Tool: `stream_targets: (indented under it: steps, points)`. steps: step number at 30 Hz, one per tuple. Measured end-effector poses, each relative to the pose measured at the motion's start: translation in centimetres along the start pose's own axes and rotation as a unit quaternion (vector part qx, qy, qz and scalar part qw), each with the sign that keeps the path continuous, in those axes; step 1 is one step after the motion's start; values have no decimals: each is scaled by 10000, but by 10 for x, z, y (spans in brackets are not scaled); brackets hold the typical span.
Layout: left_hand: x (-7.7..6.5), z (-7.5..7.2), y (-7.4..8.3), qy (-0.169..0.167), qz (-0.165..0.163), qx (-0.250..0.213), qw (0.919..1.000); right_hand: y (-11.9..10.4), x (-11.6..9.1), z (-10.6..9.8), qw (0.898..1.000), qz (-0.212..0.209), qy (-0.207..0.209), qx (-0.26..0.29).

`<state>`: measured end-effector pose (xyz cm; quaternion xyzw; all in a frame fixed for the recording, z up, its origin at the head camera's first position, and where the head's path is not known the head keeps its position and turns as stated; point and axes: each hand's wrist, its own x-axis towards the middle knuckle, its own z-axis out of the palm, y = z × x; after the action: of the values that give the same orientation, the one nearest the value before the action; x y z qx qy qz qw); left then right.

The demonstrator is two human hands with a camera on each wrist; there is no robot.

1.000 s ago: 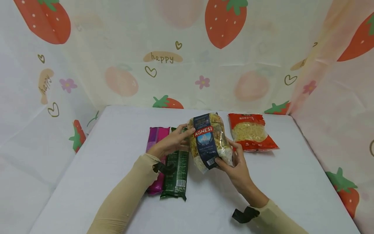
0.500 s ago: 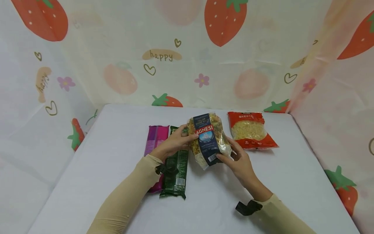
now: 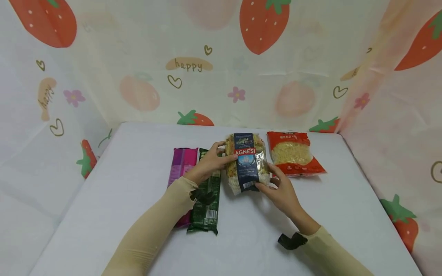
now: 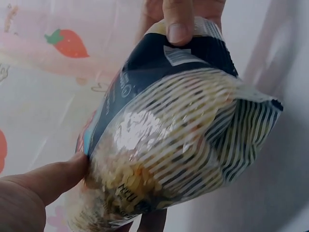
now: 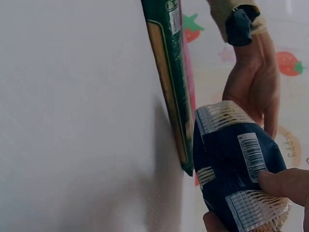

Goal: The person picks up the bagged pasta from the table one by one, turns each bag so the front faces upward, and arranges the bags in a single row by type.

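A clear bag of pasta (image 3: 246, 165) with a navy label reading AGNESI is held between both hands, front face up. My left hand (image 3: 211, 161) grips its left side, thumb on the label's edge and fingers behind. At the lower right corner my right hand (image 3: 284, 193) pinches the bag, with the thumb near the barcode. The left wrist view shows the bag's striped, folded end (image 4: 246, 130) and the right thumb (image 4: 177, 24) pressing on it. In the right wrist view a shadow lies on the table beside the bag.
Under my left forearm lie a green packet (image 3: 205, 209) and a purple-pink packet (image 3: 177, 168), side by side on the white table (image 3: 145, 153). A red bag of pale pasta (image 3: 293, 153) lies at the back right. Strawberry-printed cloth (image 3: 148, 34) walls the table's back and sides.
The pasta bag has turned more upright in the head view, its label now facing straighter. Both hands keep hold of it; the left thumb sits slightly lower on the label.
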<state>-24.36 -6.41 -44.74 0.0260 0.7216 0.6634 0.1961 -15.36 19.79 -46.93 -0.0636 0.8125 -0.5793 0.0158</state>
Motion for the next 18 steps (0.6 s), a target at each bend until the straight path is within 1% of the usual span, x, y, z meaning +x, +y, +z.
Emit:
stream_targets:
  steps: [4, 9, 14, 18]
  points:
    - [6, 3, 1, 116, -10, -102, 9999, 1, 7, 0, 9997, -56, 97, -219]
    - [15, 1, 4, 175, 120, 18, 9998, 3, 17, 0, 9991, -209, 168, -337]
    - [22, 1, 10, 60, 192, 155, 9997, 3, 28, -3, 9990, -227, 184, -331]
    - [27, 3, 10, -54, 141, 149, 9998, 5, 35, -7, 9993, -155, 146, -299]
